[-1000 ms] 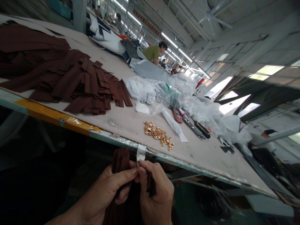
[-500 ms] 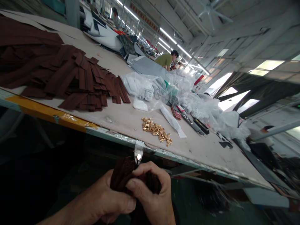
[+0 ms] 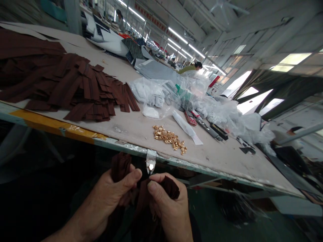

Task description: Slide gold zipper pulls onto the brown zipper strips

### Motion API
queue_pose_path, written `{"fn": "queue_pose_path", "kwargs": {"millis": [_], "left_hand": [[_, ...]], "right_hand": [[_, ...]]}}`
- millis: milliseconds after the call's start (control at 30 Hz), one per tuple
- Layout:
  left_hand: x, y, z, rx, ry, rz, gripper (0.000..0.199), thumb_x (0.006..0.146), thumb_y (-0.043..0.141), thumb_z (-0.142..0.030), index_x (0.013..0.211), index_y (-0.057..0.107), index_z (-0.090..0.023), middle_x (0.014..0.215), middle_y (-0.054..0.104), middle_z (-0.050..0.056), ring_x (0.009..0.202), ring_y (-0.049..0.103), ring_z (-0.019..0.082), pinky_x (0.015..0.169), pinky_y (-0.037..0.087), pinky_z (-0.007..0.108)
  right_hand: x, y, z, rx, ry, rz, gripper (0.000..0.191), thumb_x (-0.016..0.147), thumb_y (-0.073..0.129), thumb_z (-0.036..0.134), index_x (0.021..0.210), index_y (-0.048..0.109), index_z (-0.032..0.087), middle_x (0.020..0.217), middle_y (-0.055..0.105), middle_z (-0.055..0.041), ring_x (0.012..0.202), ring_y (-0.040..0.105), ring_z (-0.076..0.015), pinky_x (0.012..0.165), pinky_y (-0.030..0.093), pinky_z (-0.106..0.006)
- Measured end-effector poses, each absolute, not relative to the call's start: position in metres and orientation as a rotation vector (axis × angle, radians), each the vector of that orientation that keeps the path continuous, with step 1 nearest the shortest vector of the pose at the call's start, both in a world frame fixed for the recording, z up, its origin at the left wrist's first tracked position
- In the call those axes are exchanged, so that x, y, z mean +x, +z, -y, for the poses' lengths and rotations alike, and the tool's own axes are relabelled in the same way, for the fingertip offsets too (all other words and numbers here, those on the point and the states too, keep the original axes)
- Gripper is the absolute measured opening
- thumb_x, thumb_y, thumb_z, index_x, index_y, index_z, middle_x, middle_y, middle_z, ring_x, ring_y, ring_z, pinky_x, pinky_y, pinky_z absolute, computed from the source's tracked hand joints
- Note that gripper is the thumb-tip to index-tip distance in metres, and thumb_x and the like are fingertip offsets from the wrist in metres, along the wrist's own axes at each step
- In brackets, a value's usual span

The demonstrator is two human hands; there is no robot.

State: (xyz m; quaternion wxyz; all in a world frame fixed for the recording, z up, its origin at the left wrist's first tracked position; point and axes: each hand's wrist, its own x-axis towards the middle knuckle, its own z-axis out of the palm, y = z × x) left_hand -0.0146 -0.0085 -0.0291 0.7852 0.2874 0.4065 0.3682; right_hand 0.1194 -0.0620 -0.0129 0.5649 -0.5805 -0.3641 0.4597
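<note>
In my left hand (image 3: 103, 198), below the table edge, a folded bundle of brown zipper tapes (image 3: 121, 165) is gripped, its ends standing up past the fingers. My right hand (image 3: 170, 205) is closed on more brown zipper tape (image 3: 171, 187), pinched between thumb and forefinger; the rest hangs into shadow. A gap separates the hands. Just above them a small metal fixture (image 3: 151, 158) with a bright tip is fixed to the table edge, apart from both hands. Beyond it lies a heap of small gold zipper sliders (image 3: 169, 138). Many loose brown zipper tapes (image 3: 68, 84) are piled at left.
The table (image 3: 126, 132) slants down to the right, with yellow tape (image 3: 55, 125) along its front edge. Behind the gold pieces lie a white paper strip (image 3: 187, 127), a grey cutter (image 3: 207, 129), a red box (image 3: 190, 118) and clear plastic bags (image 3: 156, 90). A co-worker (image 3: 188, 69) bends in the background.
My hands have moved apart. The left one shifted left and up with its bundle, the right one slightly right. Brown tape now shows away from the fixture's tip. The background co-worker bends lower.
</note>
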Motion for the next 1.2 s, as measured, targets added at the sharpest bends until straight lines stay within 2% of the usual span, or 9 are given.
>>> {"fn": "queue_pose_path", "kwargs": {"millis": [100, 233, 433, 567, 700, 767, 900, 1067, 1200], "left_hand": [[-0.018, -0.029, 0.010, 0.711, 0.769, -0.854, 0.036, 0.060, 0.084, -0.044, 0.078, 0.066, -0.018, 0.055, 0.050, -0.007, 0.045, 0.035, 0.005, 0.040, 0.025, 0.016], [-0.018, -0.028, 0.012, 0.645, 0.727, -0.744, 0.027, 0.071, 0.077, -0.041, 0.068, 0.064, -0.017, 0.050, 0.038, -0.008, 0.044, 0.026, 0.005, 0.040, 0.022, 0.016], [-0.014, -0.024, 0.013, 0.371, 0.672, -0.768, 0.034, 0.059, 0.085, -0.038, 0.058, 0.059, -0.017, 0.044, 0.030, -0.011, 0.043, 0.015, 0.003, 0.037, 0.018, 0.015], [-0.013, -0.024, 0.015, 0.465, 0.662, -0.756, 0.032, 0.064, 0.083, -0.040, 0.065, 0.060, -0.017, 0.044, 0.036, -0.010, 0.040, 0.021, 0.003, 0.037, 0.019, 0.015], [-0.014, -0.027, 0.014, 0.530, 0.658, -0.747, 0.030, 0.068, 0.080, -0.040, 0.066, 0.061, -0.017, 0.043, 0.036, -0.010, 0.039, 0.023, 0.002, 0.037, 0.018, 0.014], [-0.016, -0.027, 0.012, 0.521, 0.669, -0.717, 0.029, 0.070, 0.079, -0.040, 0.066, 0.062, -0.017, 0.042, 0.036, -0.010, 0.040, 0.023, 0.003, 0.039, 0.020, 0.015], [-0.018, -0.023, 0.007, 0.554, 0.624, -0.666, 0.028, 0.078, 0.069, -0.043, 0.067, 0.064, -0.017, 0.038, 0.038, -0.008, 0.039, 0.025, 0.004, 0.043, 0.024, 0.018], [-0.014, -0.018, 0.001, 0.634, 0.654, -0.763, 0.029, 0.072, 0.072, -0.039, 0.061, 0.060, -0.016, 0.040, 0.041, -0.007, 0.038, 0.027, 0.004, 0.041, 0.019, 0.017], [-0.011, -0.017, -0.001, 0.645, 0.657, -0.840, 0.031, 0.065, 0.076, -0.039, 0.057, 0.058, -0.015, 0.041, 0.042, -0.007, 0.037, 0.027, 0.003, 0.038, 0.019, 0.016]], "right_hand": [[0.118, -0.009, 0.061, -1.419, 0.951, 1.004, 0.017, 0.079, 0.071, 0.034, 0.075, 0.068, 0.017, 0.056, 0.052, 0.0041, 0.050, 0.042, -0.0077, 0.048, 0.036, -0.020], [0.119, -0.009, 0.062, -1.372, 0.732, 1.269, 0.009, 0.085, 0.063, 0.024, 0.078, 0.065, 0.019, 0.066, 0.058, 0.0022, 0.059, 0.052, -0.0108, 0.055, 0.041, -0.021], [0.115, -0.014, 0.066, -1.189, 0.534, 1.434, 0.011, 0.086, 0.057, 0.012, 0.085, 0.064, 0.021, 0.074, 0.060, 0.0002, 0.065, 0.056, -0.0124, 0.058, 0.043, -0.023], [0.108, -0.015, 0.065, -1.306, 0.699, 1.052, 0.007, 0.084, 0.064, 0.026, 0.084, 0.066, 0.020, 0.070, 0.060, 0.0009, 0.061, 0.053, -0.0122, 0.057, 0.044, -0.023], [0.108, -0.015, 0.061, -1.271, 0.949, 0.867, 0.021, 0.071, 0.078, 0.032, 0.078, 0.064, 0.018, 0.067, 0.060, 0.0021, 0.058, 0.052, -0.0109, 0.054, 0.045, -0.022], [0.111, -0.016, 0.060, -1.205, 1.074, 0.792, 0.027, 0.071, 0.078, 0.037, 0.070, 0.060, 0.017, 0.057, 0.053, 0.0051, 0.045, 0.042, -0.0063, 0.043, 0.039, -0.018], [0.116, -0.018, 0.058, -1.152, 1.352, 0.602, 0.036, 0.080, 0.066, 0.052, 0.074, 0.058, 0.018, 0.037, 0.035, 0.0120, 0.030, 0.021, -0.0024, 0.031, 0.030, -0.015], [0.117, -0.018, 0.054, -1.124, 1.420, 0.465, 0.033, 0.075, 0.069, 0.041, 0.067, 0.046, 0.020, 0.047, 0.044, 0.0103, 0.030, 0.021, -0.0005, 0.029, 0.032, -0.013], [0.115, -0.017, 0.050, -1.087, 1.442, 0.448, 0.030, 0.075, 0.068, 0.037, 0.066, 0.047, 0.018, 0.055, 0.054, 0.0068, 0.030, 0.023, 0.0007, 0.027, 0.033, -0.012]]}}
